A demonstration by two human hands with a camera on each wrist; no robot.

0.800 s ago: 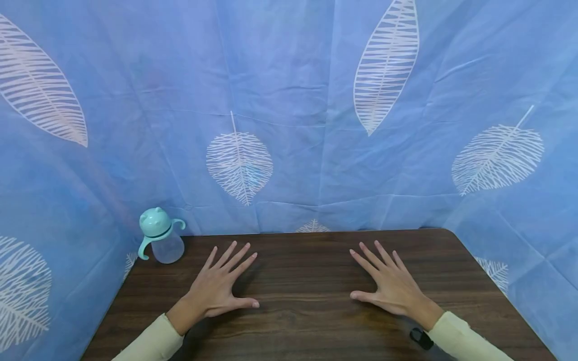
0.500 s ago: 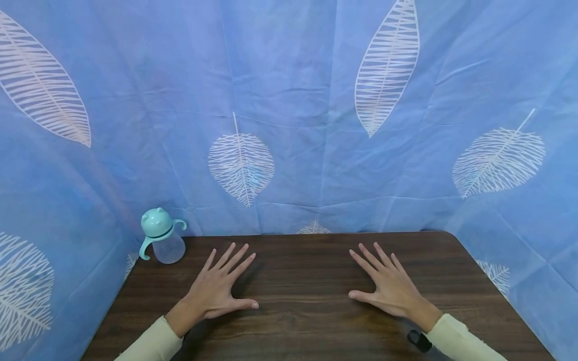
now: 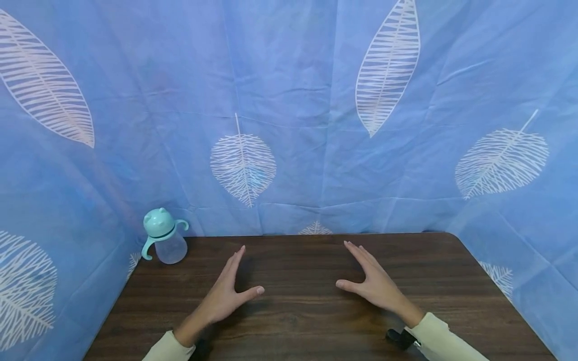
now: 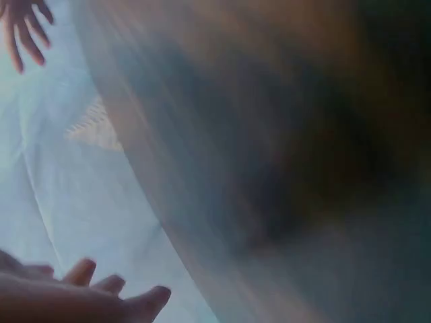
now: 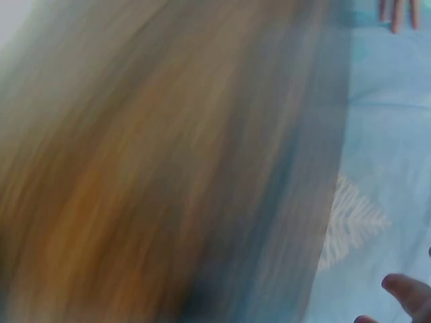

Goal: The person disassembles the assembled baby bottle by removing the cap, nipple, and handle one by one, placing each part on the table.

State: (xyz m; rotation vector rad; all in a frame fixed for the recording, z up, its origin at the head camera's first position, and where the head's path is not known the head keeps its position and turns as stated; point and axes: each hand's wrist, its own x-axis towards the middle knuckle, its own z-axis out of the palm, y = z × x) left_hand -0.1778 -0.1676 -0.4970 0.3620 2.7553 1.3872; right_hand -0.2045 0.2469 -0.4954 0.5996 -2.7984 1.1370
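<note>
Over the left half of a dark wooden table (image 3: pixel 289 321), my left hand (image 3: pixel 223 296) is held with its fingers straight and its thumb spread toward the middle. My right hand (image 3: pixel 377 286) mirrors it on the other side, thumb also pointing inward. Neither hand holds anything. A baby bottle (image 3: pixel 170 248) with a mint-green lid and two curved handles stands upright at the table's far left corner, beyond my left hand and apart from it. Some fingertips (image 4: pixel 158 296) of my left hand show in the left wrist view; a fingertip (image 5: pixel 404 289) appears in the right wrist view.
A blue cloth (image 3: pixel 293 165) printed with white leaves hangs behind the table and along both sides. The table's far edge (image 3: pixel 311 235) lies close to it. A black band (image 3: pixel 401 339) sits at my right sleeve's cuff. Both wrist views are blurred.
Both hands have turned from palms down to more edge-on, palms facing inward, and come slightly closer together. The baby bottle stays in its place.
</note>
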